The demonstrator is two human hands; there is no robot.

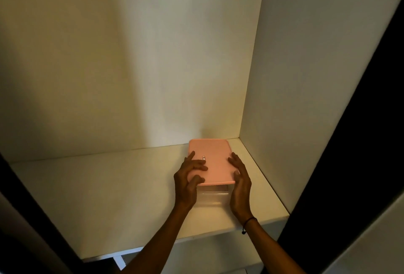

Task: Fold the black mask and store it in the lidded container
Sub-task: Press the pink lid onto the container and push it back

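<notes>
A clear plastic container (213, 197) with a pink lid (215, 160) stands on a white shelf (109, 197), near the back right corner. My left hand (188, 183) grips the container's left side, with fingers spread over the lid's near left corner. My right hand (240, 186) holds its right side, thumb on the lid's near right corner. The lid lies flat on the container and bears a small label. No black mask shows; the container's inside is too blurred to make out.
The shelf sits inside a white cupboard with a back wall (131, 66) and a right side wall (295, 99). A dark door edge (349, 142) stands at the right and another dark edge at the lower left. A lower shelf shows below.
</notes>
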